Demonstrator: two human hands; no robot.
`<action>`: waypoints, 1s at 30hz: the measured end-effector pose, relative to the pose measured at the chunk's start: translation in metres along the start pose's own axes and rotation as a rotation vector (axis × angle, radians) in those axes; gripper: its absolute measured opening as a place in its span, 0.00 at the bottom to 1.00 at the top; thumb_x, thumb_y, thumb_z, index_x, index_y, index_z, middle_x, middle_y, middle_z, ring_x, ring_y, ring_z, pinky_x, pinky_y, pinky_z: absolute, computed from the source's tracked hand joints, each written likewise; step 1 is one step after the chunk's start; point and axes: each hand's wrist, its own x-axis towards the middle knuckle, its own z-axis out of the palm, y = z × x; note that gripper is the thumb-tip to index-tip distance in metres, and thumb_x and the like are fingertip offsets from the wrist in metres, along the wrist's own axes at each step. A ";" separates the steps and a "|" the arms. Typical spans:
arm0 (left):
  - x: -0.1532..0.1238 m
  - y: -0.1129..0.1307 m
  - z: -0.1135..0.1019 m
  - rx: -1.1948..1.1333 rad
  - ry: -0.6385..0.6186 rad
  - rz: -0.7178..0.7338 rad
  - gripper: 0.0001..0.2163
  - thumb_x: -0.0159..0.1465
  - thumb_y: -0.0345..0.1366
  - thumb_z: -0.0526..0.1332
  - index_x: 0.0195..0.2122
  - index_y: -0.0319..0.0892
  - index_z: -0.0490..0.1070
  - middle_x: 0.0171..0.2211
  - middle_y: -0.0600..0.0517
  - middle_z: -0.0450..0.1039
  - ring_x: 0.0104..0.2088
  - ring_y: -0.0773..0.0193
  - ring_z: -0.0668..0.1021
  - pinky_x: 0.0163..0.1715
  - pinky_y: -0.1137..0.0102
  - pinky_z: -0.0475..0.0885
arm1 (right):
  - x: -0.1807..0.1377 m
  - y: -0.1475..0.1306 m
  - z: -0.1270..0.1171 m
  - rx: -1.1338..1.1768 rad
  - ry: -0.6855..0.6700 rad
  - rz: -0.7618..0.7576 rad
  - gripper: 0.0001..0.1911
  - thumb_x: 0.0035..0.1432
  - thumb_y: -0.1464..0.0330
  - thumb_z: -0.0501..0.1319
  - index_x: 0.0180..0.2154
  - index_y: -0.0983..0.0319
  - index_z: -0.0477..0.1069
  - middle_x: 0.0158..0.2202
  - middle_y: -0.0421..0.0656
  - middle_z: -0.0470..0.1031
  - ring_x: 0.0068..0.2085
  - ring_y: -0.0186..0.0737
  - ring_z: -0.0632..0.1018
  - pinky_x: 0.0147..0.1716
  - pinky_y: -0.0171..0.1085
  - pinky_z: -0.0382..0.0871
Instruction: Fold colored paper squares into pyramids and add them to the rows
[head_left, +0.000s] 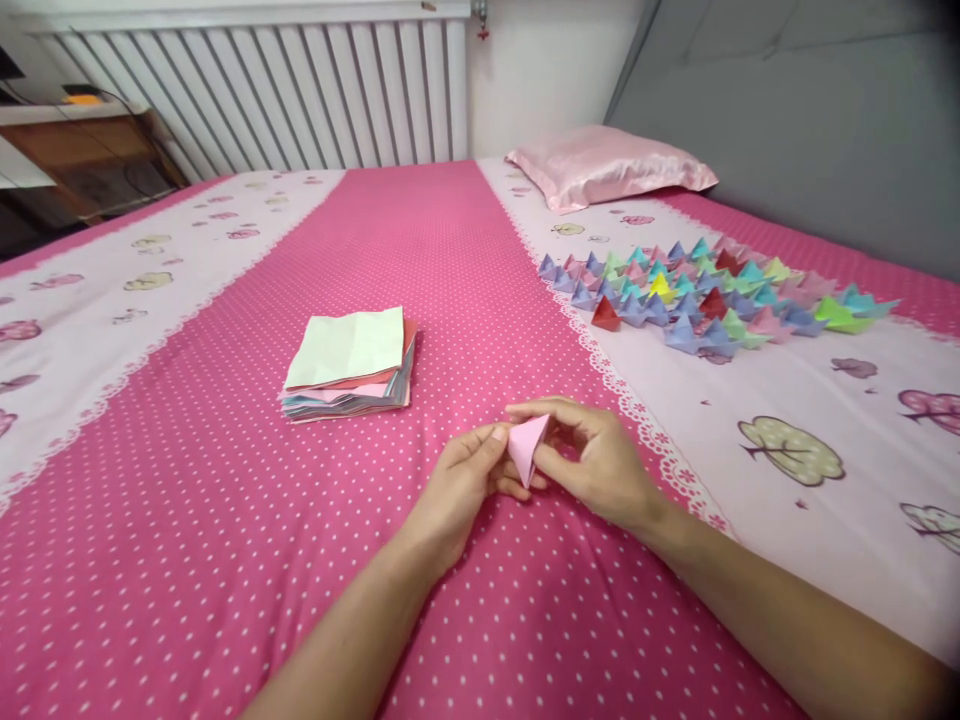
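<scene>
A small folded piece of pink paper (527,446) is held between both hands just above the bed. My left hand (469,475) pinches its left side with the thumb in front and fingers behind. My right hand (592,455) grips the right side, its thumb against the paper's lower right edge and the index finger reaching over the top. Ahead and to the left lies a stack of square coloured paper (349,350), pale green on top. Rows of folded paper boats (660,290) in many colours stand to the right.
The bed's pink dotted sheet (187,520) has light printed bands on both sides. A shiny pink pillow (611,165) lies at the far right against the grey headboard (795,120). A white radiator (262,95) runs along the back wall, with a wooden table (82,150) at far left.
</scene>
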 end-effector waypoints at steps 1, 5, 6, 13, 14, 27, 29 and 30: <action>-0.001 0.000 0.001 0.004 -0.009 0.005 0.12 0.61 0.39 0.57 0.34 0.34 0.73 0.24 0.47 0.74 0.24 0.68 0.75 0.25 0.75 0.70 | -0.001 0.000 0.001 -0.075 0.030 -0.051 0.16 0.46 0.77 0.59 0.38 0.59 0.75 0.36 0.42 0.75 0.37 0.37 0.76 0.36 0.36 0.71; -0.003 0.001 0.004 -0.037 -0.026 0.005 0.11 0.60 0.39 0.58 0.34 0.35 0.73 0.24 0.49 0.73 0.24 0.69 0.73 0.27 0.73 0.70 | -0.002 -0.001 0.001 -0.214 0.099 -0.199 0.13 0.46 0.78 0.58 0.33 0.58 0.76 0.35 0.42 0.74 0.35 0.36 0.76 0.33 0.35 0.71; -0.004 0.001 0.005 -0.053 -0.036 0.004 0.11 0.60 0.39 0.58 0.35 0.35 0.73 0.25 0.48 0.73 0.25 0.69 0.73 0.28 0.73 0.71 | -0.003 -0.001 0.001 -0.239 0.122 -0.227 0.13 0.46 0.78 0.58 0.32 0.58 0.76 0.35 0.42 0.74 0.34 0.36 0.76 0.32 0.35 0.71; -0.006 -0.001 0.012 0.034 -0.121 0.058 0.23 0.51 0.30 0.66 0.49 0.39 0.67 0.38 0.46 0.74 0.35 0.66 0.75 0.37 0.72 0.68 | -0.004 -0.002 -0.002 -0.417 0.274 -0.350 0.14 0.47 0.78 0.57 0.31 0.57 0.76 0.31 0.41 0.76 0.33 0.38 0.76 0.34 0.37 0.71; -0.006 -0.003 0.012 0.048 -0.117 0.069 0.23 0.51 0.31 0.66 0.49 0.39 0.67 0.37 0.46 0.74 0.34 0.66 0.75 0.37 0.72 0.69 | -0.005 -0.001 -0.002 -0.432 0.270 -0.364 0.14 0.47 0.78 0.56 0.31 0.57 0.76 0.31 0.41 0.76 0.33 0.38 0.76 0.34 0.37 0.71; -0.005 -0.004 0.014 -0.007 0.026 0.131 0.12 0.59 0.35 0.58 0.43 0.38 0.70 0.35 0.48 0.74 0.35 0.64 0.76 0.35 0.70 0.71 | 0.000 0.003 -0.004 -0.465 0.000 -0.438 0.14 0.58 0.72 0.55 0.44 0.55 0.72 0.46 0.45 0.70 0.47 0.42 0.72 0.46 0.45 0.68; -0.005 -0.002 0.012 -0.015 0.055 0.125 0.12 0.59 0.35 0.58 0.42 0.38 0.71 0.34 0.48 0.74 0.32 0.66 0.75 0.32 0.71 0.71 | 0.001 0.004 -0.004 -0.449 -0.020 -0.427 0.15 0.58 0.72 0.54 0.46 0.54 0.71 0.49 0.45 0.68 0.49 0.42 0.70 0.48 0.46 0.67; -0.004 -0.002 0.012 -0.008 0.067 0.123 0.12 0.58 0.36 0.58 0.42 0.39 0.71 0.33 0.48 0.74 0.31 0.66 0.75 0.31 0.72 0.71 | 0.001 0.004 -0.005 -0.439 -0.031 -0.421 0.16 0.58 0.72 0.54 0.47 0.54 0.70 0.49 0.45 0.68 0.50 0.42 0.70 0.49 0.46 0.67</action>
